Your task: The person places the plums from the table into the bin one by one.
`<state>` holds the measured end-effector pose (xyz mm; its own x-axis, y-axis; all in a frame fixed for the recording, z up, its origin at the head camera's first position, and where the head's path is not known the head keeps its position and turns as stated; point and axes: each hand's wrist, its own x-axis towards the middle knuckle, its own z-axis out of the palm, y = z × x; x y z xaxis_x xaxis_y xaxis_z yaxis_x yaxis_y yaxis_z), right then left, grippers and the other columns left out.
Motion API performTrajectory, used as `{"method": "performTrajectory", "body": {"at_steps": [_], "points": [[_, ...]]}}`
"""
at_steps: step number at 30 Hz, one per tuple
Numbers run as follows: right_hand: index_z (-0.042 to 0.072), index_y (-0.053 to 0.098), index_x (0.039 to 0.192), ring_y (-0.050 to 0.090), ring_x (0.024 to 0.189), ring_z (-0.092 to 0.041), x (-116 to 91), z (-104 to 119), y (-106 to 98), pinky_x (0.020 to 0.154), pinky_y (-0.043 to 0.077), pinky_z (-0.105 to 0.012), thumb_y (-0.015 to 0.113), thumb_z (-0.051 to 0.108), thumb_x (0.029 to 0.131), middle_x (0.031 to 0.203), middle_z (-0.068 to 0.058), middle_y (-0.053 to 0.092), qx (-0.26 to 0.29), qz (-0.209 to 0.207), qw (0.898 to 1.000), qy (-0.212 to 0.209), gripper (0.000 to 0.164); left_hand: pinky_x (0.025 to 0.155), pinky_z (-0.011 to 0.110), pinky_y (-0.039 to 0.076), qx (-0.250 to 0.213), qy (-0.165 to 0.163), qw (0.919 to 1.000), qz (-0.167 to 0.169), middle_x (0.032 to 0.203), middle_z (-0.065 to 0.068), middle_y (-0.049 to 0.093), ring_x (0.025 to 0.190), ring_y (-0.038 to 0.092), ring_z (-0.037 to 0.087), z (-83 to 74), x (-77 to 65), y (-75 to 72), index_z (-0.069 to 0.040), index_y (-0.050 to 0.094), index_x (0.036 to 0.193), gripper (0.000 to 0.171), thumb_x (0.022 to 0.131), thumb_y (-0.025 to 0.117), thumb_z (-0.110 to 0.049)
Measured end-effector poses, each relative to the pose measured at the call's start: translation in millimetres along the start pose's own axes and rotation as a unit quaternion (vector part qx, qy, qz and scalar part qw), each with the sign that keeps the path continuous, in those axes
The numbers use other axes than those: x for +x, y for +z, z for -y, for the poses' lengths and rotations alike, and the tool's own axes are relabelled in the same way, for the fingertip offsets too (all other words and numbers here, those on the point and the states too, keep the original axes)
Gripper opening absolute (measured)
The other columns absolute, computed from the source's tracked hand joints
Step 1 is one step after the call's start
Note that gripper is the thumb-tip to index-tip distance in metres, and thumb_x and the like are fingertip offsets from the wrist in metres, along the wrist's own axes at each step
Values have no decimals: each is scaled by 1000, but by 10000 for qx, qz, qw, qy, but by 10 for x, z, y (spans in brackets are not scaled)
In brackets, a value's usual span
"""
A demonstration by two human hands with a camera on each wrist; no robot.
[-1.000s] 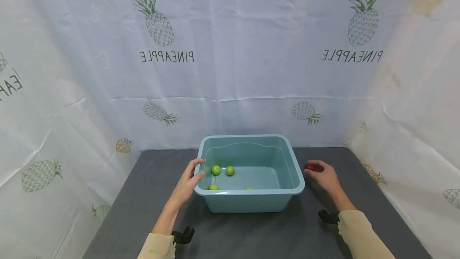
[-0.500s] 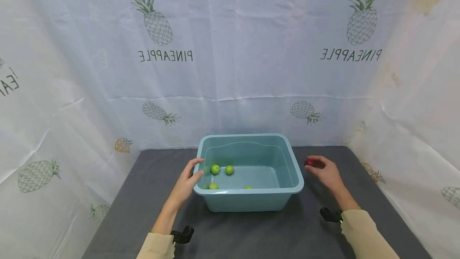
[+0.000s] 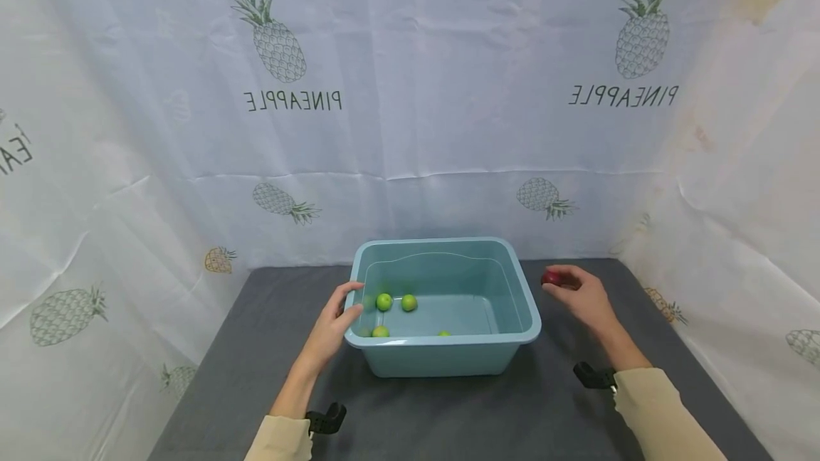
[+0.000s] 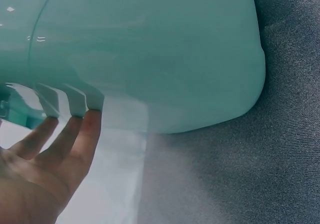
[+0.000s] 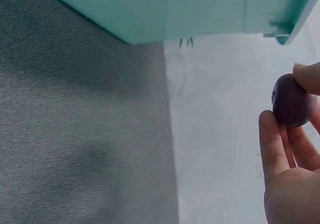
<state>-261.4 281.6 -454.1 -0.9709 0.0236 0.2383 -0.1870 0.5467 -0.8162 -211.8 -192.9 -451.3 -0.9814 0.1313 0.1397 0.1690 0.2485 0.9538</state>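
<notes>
My left hand [image 3: 328, 327] holds the left rim of a light blue-green plastic basin [image 3: 442, 361]. In the left wrist view, several fingertips [image 4: 91, 126] touch the basin's outer wall below the rim. To the right of the basin, my right hand [image 3: 588, 299] pinches a dark red plum [image 3: 550, 277] between thumb and fingers. The right wrist view has this plum [image 5: 291, 101] raised above the table, beside the basin's wall [image 5: 165, 11]. Inside the basin lie several small green round fruits [image 3: 408, 303], mostly at its left side; one is largely hidden by the front rim.
A dark grey cloth [image 3: 256, 361] covers the table under the basin. White curtains [image 3: 442, 126] printed with pineapples hang behind and at both sides. Each wrist wears a black camera mount [image 3: 327, 418].
My right hand has lifted the plum and moved slightly farther from me, up and away beside the basin. The left hand stays at the rim; the green fruits have not moved.
</notes>
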Motion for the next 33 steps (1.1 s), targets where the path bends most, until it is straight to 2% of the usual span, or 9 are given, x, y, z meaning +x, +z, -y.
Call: {"method": "performTrajectory", "body": {"at_steps": [14, 22, 28, 33], "points": [[0, 59, 135, 60, 113, -36, -5, 227, -87, 78, 48, -16, 74, 27, 96, 128, -24, 61, 171, 257, 9995, 23, 50, 118, 64, 11, -31, 18, 10000, -33, 163, 17, 28, 154, 10, 39, 18, -2, -9, -9, 46, 146, 41, 106, 52, -14], [0, 61, 134, 61, 105, -16, -3, 373, -144, 80, 49, -15, 74, 28, 96, 125, -21, 63, 106, 362, 9990, -238, 49, 117, 64, 16, -55, 58, 10000, 32, 163, 18, 28, 154, 15, 39, 21, 38, -15, -9, 46, 147, 43, 106, 55, -17], [0, 58, 137, 61, 116, -36, -7, 511, -151, 82, 48, -15, 73, 30, 96, 128, -21, 62, 304, 515, 9979, -238, 53, 116, 63, 20, -105, 59, 9999, 64, 163, 17, 27, 153, 19, 37, 3, 32, -21, -9, 47, 146, 43, 105, 55, -18], [0, 58, 138, 60, 117, -35, -6, 615, -149, 83, 49, -16, 73, 30, 96, 129, -20, 62, 427, 596, 9970, -250, 53, 116, 63, 21, -133, 46, 9999, 83, 164, 17, 27, 153, 19, 37, 0, 21, -26, -8, 46, 147, 43, 106, 55, -18]]}}
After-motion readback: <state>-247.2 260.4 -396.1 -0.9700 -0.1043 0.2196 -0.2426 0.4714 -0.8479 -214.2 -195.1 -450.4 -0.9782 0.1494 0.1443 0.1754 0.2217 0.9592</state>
